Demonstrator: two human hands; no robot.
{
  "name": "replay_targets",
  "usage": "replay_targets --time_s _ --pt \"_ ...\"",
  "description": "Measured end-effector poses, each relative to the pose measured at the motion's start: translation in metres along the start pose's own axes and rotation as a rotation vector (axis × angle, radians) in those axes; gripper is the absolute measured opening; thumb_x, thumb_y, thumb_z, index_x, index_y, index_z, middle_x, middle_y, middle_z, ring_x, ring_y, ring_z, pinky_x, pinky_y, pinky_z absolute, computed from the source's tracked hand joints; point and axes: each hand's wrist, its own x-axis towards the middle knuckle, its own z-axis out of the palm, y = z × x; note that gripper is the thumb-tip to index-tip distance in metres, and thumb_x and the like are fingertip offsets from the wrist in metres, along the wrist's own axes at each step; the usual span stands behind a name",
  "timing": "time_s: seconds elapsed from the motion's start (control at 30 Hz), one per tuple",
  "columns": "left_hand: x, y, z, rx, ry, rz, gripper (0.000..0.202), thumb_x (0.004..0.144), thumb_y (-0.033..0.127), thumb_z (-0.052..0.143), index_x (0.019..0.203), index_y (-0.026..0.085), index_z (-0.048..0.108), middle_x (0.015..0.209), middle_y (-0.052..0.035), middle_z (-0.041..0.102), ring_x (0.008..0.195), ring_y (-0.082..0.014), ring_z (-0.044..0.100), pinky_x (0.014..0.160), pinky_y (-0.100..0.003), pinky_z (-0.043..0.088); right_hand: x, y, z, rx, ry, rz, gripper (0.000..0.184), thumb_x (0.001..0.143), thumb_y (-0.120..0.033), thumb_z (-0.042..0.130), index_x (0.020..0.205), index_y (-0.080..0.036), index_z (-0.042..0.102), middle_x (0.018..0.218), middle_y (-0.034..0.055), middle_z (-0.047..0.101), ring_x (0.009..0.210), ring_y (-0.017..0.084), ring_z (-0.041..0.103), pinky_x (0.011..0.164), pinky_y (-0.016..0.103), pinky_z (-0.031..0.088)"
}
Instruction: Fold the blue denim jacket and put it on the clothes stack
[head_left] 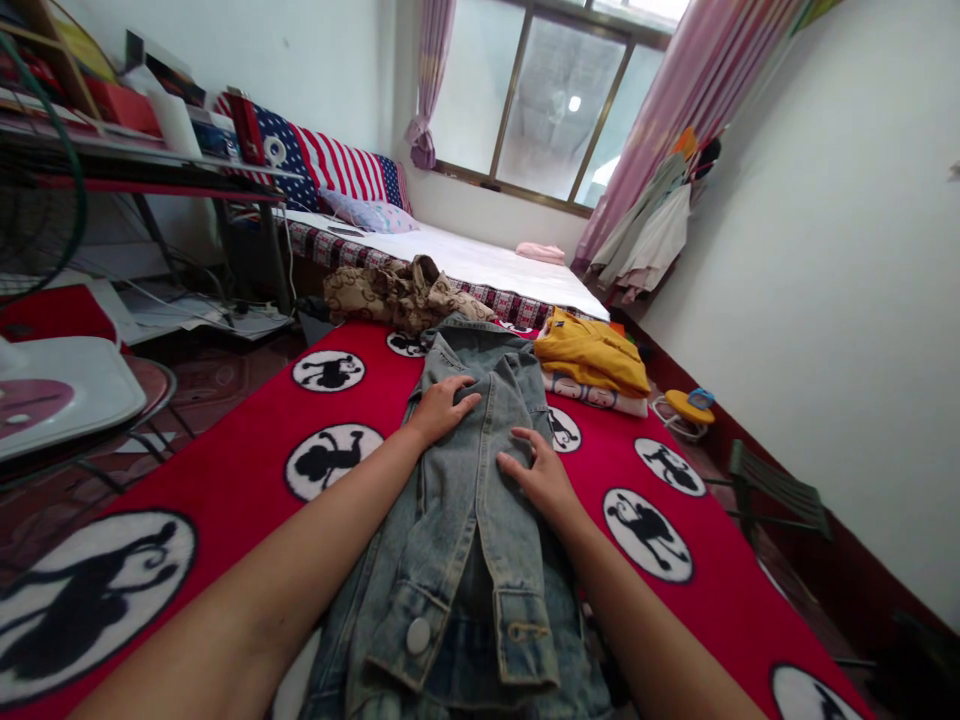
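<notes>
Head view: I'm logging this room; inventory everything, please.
Denim jacket: one, blue, centre
Blanket: one, red, under jacket
Folded garment: one, yellow, right
Crumpled garment: one, brown, behind jacket
Bed: one, white, below window
Flag cloth: one, multicoloured, bedside
Pillow: one, lilac, bed
Window: one, brown frame, back
Curtains: two, pink, window
Hanging clothes: uncountable, pale, right
Desk: one, dark, left
Clutter: uncountable, mixed, desk
Chair: one, white, left
Stool: one, yellow, right
Seat: one, green, right
Left hand: one, bare, on jacket
Right hand: one, bare, at jacket

We are in a bedroom at home: we see a bed, a pillow on it, and a window with pink curtains beyond it.
</notes>
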Motion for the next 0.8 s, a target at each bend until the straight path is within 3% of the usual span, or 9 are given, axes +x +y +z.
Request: replay_targets --time_s 0.2,0.33,0.43,0.5,0.6,0.7,0.8 --pt "-0.027 -0.004 -0.017 -0.075 -0.038 0.006 0.043 0.082 0.023 0.059 0.124 0.014 0.059 0.127 -0.0134 0.061 0.12 -0.0236 0.057 0.103 -0.04 0.046 -0.03 -0.011 -0.01 0.104 -0.18 0.002 0.05 0.066 -0.03 0.074 0.114 -0.018 0.065 0.114 0.0089 0.069 0.108 0.026 0.062 0.1 0.043 0.044" --pt "-0.068 0.003 -0.05 -0.14 -0.091 0.02 0.036 0.079 0.014 0.054 0.113 0.018 0.066 0.126 -0.0108 0.061 0.121 -0.0221 0.055 0.104 -0.039 0.045 -0.046 -0.013 -0.02 0.307 -0.294 0.156 0.062 0.06 -0.031 0.079 0.118 -0.017 0.062 0.111 0.0092 0.069 0.099 0.026 0.066 0.088 0.041 0.052" --pt "-0.102 0.018 -0.083 -0.147 -0.242 0.05 0.03 0.079 0.007 0.048 0.094 0.019 0.071 0.109 -0.0071 0.066 0.107 -0.0192 0.061 0.1 -0.037 0.046 -0.055 -0.012 -0.024 0.482 -0.347 0.27 0.067 0.058 -0.032 0.082 0.12 -0.019 0.061 0.099 0.0053 0.072 0.087 0.023 0.069 0.078 0.037 0.055" --pt "-0.121 0.033 -0.102 -0.148 -0.377 0.083 0.03 0.079 0.004 0.049 0.091 0.02 0.071 0.102 -0.0054 0.066 0.1 -0.0179 0.062 0.094 -0.034 0.047 -0.06 -0.012 -0.025 0.565 -0.329 0.315 0.066 0.057 -0.03 0.083 0.118 -0.019 0.062 0.093 0.0039 0.073 0.084 0.022 0.069 0.077 0.035 0.055" --pt "-0.141 0.059 -0.122 -0.136 -0.568 0.127 0.03 0.08 0.007 0.057 0.101 0.023 0.07 0.105 -0.0053 0.065 0.101 -0.0186 0.06 0.092 -0.032 0.047 -0.064 -0.012 -0.028 0.673 -0.249 0.344 0.062 0.055 -0.026 0.084 0.113 -0.019 0.065 0.1 0.005 0.074 0.089 0.022 0.069 0.079 0.033 0.054" --pt "-0.153 0.08 -0.13 -0.101 -0.696 0.157 0.042 0.079 0.015 0.067 0.12 0.027 0.064 0.115 -0.0067 0.062 0.109 -0.021 0.057 0.098 -0.034 0.044 -0.068 -0.015 -0.036 0.743 -0.201 0.381 0.061 0.055 -0.026 0.084 0.113 -0.02 0.067 0.111 0.0064 0.072 0.096 0.024 0.069 0.081 0.034 0.054" --pt "-0.16 0.088 -0.129 -0.077 -0.737 0.182 0.049 0.08 0.019 0.069 0.127 0.028 0.058 0.119 -0.0069 0.062 0.112 -0.022 0.055 0.1 -0.033 0.042 -0.075 -0.015 -0.049 0.749 -0.169 0.403 0.062 0.055 -0.027 0.085 0.114 -0.022 0.068 0.114 0.0072 0.071 0.1 0.027 0.068 0.079 0.036 0.055"
